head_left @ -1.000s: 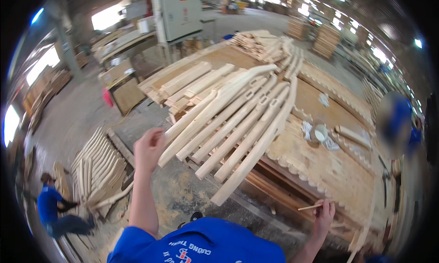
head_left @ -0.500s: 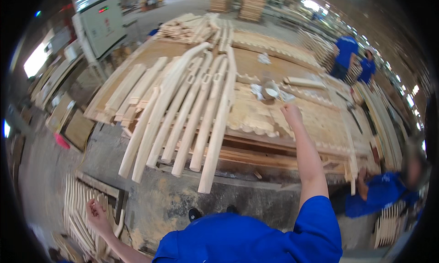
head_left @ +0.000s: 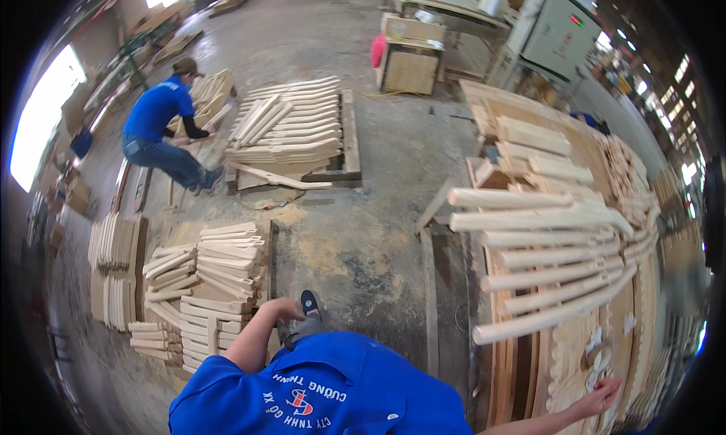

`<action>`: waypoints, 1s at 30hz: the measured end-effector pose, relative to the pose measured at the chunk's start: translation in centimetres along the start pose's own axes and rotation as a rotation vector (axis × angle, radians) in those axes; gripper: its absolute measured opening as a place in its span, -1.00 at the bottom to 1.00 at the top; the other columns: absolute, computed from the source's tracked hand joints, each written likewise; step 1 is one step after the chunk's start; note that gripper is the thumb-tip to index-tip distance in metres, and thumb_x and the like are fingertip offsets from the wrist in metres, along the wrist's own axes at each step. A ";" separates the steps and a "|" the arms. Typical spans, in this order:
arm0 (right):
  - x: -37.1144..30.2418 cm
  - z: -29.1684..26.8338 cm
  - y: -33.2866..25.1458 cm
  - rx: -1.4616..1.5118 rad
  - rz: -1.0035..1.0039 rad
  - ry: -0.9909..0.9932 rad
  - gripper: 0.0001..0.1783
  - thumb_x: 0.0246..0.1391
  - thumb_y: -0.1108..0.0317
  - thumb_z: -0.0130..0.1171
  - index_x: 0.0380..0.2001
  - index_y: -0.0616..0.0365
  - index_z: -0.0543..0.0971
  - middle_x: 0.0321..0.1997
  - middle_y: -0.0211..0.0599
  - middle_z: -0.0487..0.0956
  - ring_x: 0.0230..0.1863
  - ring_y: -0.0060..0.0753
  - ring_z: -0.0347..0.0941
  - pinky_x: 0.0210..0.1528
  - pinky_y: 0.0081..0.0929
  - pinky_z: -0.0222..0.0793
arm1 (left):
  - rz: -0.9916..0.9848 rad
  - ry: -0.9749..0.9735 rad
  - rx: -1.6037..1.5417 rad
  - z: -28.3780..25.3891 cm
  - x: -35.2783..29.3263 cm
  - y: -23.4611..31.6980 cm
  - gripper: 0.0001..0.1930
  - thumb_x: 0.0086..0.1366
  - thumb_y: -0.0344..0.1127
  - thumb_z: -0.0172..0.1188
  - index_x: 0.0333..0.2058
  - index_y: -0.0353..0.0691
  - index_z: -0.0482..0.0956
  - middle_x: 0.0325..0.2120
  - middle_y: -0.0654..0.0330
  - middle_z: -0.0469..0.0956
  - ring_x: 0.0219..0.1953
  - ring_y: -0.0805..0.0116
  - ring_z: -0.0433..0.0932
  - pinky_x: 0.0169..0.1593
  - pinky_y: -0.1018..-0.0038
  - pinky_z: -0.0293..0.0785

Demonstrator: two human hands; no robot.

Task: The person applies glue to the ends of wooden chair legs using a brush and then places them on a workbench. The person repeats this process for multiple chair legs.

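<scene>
My left hand (head_left: 283,309) hangs close to my body above the floor, fingers loosely bent, with nothing visible in it. Low at the right, my right hand (head_left: 602,397) reaches over the workbench (head_left: 491,393) with its fingers closed; what they pinch, if anything, is too small to make out. Just beyond that hand stands a small round cup (head_left: 597,358) beside crumpled white scraps (head_left: 594,338). Long pale wooden posts (head_left: 556,306) with slots near one end lie side by side across the bench, overhanging its edge.
Stacked wooden slats (head_left: 219,276) lie on a pallet at my left. Curved wooden pieces (head_left: 302,129) fill another pallet ahead, where a person in blue (head_left: 162,117) bends over more wood. A wooden box (head_left: 411,65) and a control cabinet (head_left: 556,30) stand farther off.
The view has swung left, so the bench now lies at my right and the pallets ahead. My left hand has come in close to my body; my right hand stays beside the cup.
</scene>
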State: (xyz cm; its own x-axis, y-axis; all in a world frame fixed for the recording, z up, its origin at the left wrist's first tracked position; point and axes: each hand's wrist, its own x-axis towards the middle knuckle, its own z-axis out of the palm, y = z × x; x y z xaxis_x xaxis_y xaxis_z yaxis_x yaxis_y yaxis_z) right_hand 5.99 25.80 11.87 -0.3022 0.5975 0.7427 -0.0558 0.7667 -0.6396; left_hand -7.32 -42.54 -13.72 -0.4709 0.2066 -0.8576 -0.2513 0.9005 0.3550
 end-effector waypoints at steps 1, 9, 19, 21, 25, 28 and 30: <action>-0.1 1.7 -1.9 0.024 -0.011 0.011 -0.73 0.27 0.25 -0.12 -0.41 0.19 0.43 -0.59 -0.50 0.22 -0.56 -0.64 0.08 -0.51 -0.65 0.02 | 0.041 0.050 -0.002 -0.5 -0.1 -0.4 -0.41 0.04 0.03 0.20 0.01 -0.17 0.43 -0.09 -0.04 0.49 -0.02 0.01 0.46 -0.04 0.26 0.43; -9.3 23.8 -22.7 0.858 0.053 -0.571 -0.80 0.19 0.33 -0.07 -0.45 0.20 0.43 -0.53 -0.40 0.29 -0.50 -0.56 0.18 -0.45 -0.63 0.08 | 0.132 0.376 -0.037 -9.7 -0.6 -8.4 -0.43 0.10 -0.01 0.14 0.06 -0.13 0.35 -0.18 -0.10 0.52 -0.08 -0.03 0.48 0.00 0.21 0.39; -15.8 46.9 -39.7 0.421 -0.007 -1.573 -0.56 -0.05 0.38 0.15 -0.06 0.31 0.44 -0.23 -0.22 0.53 -0.25 -0.48 0.40 -0.16 -0.55 0.29 | 0.068 0.515 -0.186 -24.2 1.5 -18.9 -0.47 0.12 -0.04 0.13 0.03 -0.15 0.36 -0.22 -0.10 0.53 -0.13 -0.03 0.50 -0.04 0.23 0.41; -16.8 51.8 -39.5 0.463 0.003 -1.592 -0.59 -0.01 0.39 0.12 -0.06 0.31 0.44 -0.22 -0.23 0.52 -0.24 -0.49 0.40 -0.15 -0.56 0.29 | 0.079 0.562 -0.235 -26.6 2.6 -19.1 -0.47 0.12 -0.04 0.13 0.04 -0.15 0.36 -0.21 -0.10 0.53 -0.13 -0.04 0.50 -0.04 0.23 0.41; -18.1 62.3 -40.3 0.469 0.033 -1.708 -0.62 0.01 0.40 0.12 -0.08 0.31 0.45 -0.21 -0.27 0.52 -0.22 -0.53 0.40 -0.12 -0.57 0.30 | 0.081 0.599 -0.313 -31.8 5.3 -19.8 -0.46 0.12 -0.04 0.13 0.04 -0.17 0.36 -0.21 -0.10 0.53 -0.13 -0.05 0.49 -0.04 0.23 0.40; -19.9 72.9 -38.9 0.519 0.217 -1.758 -0.63 0.01 0.36 0.15 -0.10 0.29 0.46 -0.20 -0.29 0.51 -0.23 -0.56 0.40 -0.14 -0.58 0.31 | -0.034 0.633 -0.276 -35.1 7.0 -20.9 -0.47 0.12 -0.04 0.13 0.02 -0.20 0.37 -0.22 -0.08 0.54 -0.14 -0.04 0.49 -0.06 0.21 0.40; -22.0 80.2 -36.7 0.410 0.152 -1.815 -0.62 0.01 0.30 0.17 -0.11 0.27 0.46 -0.20 -0.27 0.52 -0.23 -0.54 0.40 -0.14 -0.56 0.32 | -0.177 0.636 -0.243 -38.1 7.0 -20.9 -0.47 0.13 -0.04 0.14 0.00 -0.24 0.39 -0.24 -0.06 0.54 -0.15 -0.02 0.50 -0.07 0.23 0.40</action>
State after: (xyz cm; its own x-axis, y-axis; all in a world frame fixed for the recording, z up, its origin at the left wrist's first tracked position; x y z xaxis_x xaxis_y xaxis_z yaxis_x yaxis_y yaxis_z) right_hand -61.64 -34.33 3.06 -0.8263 -0.5129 -0.2328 -0.0477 0.4755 -0.8784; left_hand -37.63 -74.50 -12.97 -0.7899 -0.2659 -0.5526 -0.5167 0.7738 0.3663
